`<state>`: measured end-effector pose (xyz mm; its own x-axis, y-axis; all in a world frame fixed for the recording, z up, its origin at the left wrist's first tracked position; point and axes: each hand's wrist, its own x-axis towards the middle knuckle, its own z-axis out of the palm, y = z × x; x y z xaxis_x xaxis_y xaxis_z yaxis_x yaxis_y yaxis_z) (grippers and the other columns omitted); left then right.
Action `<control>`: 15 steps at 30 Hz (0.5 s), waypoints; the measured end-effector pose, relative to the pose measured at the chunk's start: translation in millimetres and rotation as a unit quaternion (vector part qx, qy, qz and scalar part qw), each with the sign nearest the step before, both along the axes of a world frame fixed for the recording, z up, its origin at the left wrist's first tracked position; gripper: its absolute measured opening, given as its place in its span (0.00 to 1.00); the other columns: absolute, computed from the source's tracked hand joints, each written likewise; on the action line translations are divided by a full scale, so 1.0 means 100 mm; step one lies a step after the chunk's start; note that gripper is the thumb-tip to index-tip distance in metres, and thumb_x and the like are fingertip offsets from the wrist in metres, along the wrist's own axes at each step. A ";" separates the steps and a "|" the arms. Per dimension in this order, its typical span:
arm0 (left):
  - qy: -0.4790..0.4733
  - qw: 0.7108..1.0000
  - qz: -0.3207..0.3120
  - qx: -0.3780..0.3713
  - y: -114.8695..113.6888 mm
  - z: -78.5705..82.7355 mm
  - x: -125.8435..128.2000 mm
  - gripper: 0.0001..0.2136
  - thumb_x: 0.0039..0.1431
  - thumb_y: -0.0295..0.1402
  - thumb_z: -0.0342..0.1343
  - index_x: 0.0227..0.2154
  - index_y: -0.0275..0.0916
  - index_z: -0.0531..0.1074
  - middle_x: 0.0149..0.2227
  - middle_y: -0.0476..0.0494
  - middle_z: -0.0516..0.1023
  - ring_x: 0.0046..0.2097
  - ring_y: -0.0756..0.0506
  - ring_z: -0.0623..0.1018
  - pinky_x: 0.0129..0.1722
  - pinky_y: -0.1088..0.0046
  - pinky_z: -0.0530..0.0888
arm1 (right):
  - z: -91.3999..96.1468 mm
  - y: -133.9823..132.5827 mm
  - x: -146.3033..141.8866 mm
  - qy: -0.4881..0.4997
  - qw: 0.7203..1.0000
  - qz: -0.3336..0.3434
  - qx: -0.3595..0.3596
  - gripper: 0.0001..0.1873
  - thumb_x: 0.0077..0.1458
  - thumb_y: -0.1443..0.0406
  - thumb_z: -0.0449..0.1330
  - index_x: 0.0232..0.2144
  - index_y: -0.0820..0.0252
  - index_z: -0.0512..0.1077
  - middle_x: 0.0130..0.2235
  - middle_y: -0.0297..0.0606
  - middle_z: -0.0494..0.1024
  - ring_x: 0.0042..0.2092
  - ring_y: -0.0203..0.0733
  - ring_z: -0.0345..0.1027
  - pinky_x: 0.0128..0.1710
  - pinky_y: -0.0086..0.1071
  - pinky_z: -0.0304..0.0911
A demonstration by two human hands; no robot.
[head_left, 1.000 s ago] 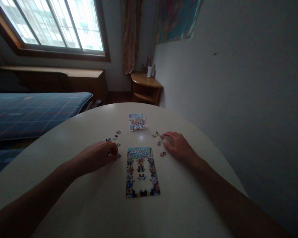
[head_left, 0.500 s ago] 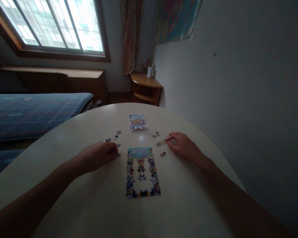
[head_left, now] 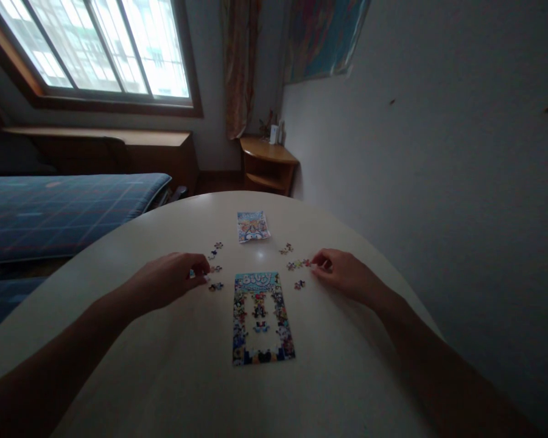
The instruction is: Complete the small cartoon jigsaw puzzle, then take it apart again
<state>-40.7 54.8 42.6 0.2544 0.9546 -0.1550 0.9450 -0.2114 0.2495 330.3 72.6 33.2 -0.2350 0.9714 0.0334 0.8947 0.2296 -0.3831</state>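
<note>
On the pale round table lies a puzzle board [head_left: 256, 280] with a patterned border, its middle partly filled with pieces. Left of it, my left hand [head_left: 176, 277] is curled, thumb and fingertips drawn together around something small and whitish I cannot make out. Close to those fingertips lie puzzle pieces [head_left: 216, 286], with more a little beyond [head_left: 218, 245]. On the other side, my right hand [head_left: 340, 271] pinches the edge of a reddish puzzle piece [head_left: 307, 263] at the end of a short row. Another loose puzzle piece [head_left: 300, 284] lies nearer the board.
Beyond the board lies a printed packet [head_left: 252, 227] on the table [head_left: 265, 401]. A plaid mattress [head_left: 73, 213] is at the left, and a wooden corner shelf [head_left: 269, 152] stands past the table. The wall [head_left: 461, 182] runs along the right.
My left hand has drawn back slightly left, uncovering the nearest left piece; a piece farther left is out of sight. My right hand has shifted slightly right and nearer, its fingers more curled.
</note>
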 end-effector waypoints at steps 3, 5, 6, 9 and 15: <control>0.016 1.000 0.022 0.016 0.04 0.01 -0.11 0.12 0.56 0.42 0.53 0.39 0.47 0.76 0.37 0.46 0.80 0.35 0.42 0.78 0.29 0.69 0.68 | -0.05 0.02 0.00 0.000 1.000 0.003 0.012 0.08 0.55 0.65 0.59 0.38 0.58 0.75 0.38 0.41 0.79 0.36 0.40 0.71 0.34 0.31 0.63; 0.028 0.999 0.032 0.028 0.06 0.00 -0.18 0.12 0.55 0.42 0.54 0.41 0.47 0.75 0.37 0.45 0.81 0.36 0.41 0.79 0.29 0.68 0.68 | -0.09 0.05 0.02 -0.001 1.000 0.007 0.019 0.10 0.55 0.67 0.58 0.39 0.58 0.75 0.38 0.41 0.79 0.36 0.40 0.71 0.35 0.32 0.63; 0.036 0.998 0.037 0.032 0.07 0.00 -0.20 0.12 0.55 0.41 0.54 0.41 0.47 0.75 0.38 0.45 0.81 0.36 0.41 0.79 0.30 0.68 0.68 | -0.11 0.06 0.03 -0.002 1.000 0.008 0.022 0.11 0.54 0.68 0.57 0.40 0.58 0.75 0.39 0.40 0.79 0.36 0.40 0.71 0.36 0.32 0.63; 0.061 0.996 0.056 0.034 0.09 -0.01 -0.25 0.13 0.54 0.41 0.56 0.41 0.46 0.75 0.39 0.43 0.81 0.38 0.39 0.79 0.31 0.67 0.68 | -0.14 0.08 0.04 -0.003 0.999 0.013 0.029 0.14 0.53 0.69 0.57 0.42 0.58 0.75 0.39 0.40 0.78 0.37 0.41 0.71 0.38 0.32 0.63; 0.084 0.994 0.071 -0.010 0.10 0.06 -0.24 0.14 0.52 0.40 0.57 0.43 0.45 0.74 0.42 0.42 0.80 0.42 0.38 0.79 0.34 0.66 0.70 | -0.13 0.07 0.01 -0.003 0.999 0.015 0.036 0.13 0.56 0.66 0.57 0.44 0.58 0.76 0.39 0.41 0.77 0.36 0.40 0.70 0.38 0.33 0.64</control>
<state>-64.4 64.3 48.2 0.0859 0.9755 -0.2026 0.9937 -0.0693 0.0877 331.4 80.1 20.4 -0.2646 0.9590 0.1015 0.8893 0.2833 -0.3590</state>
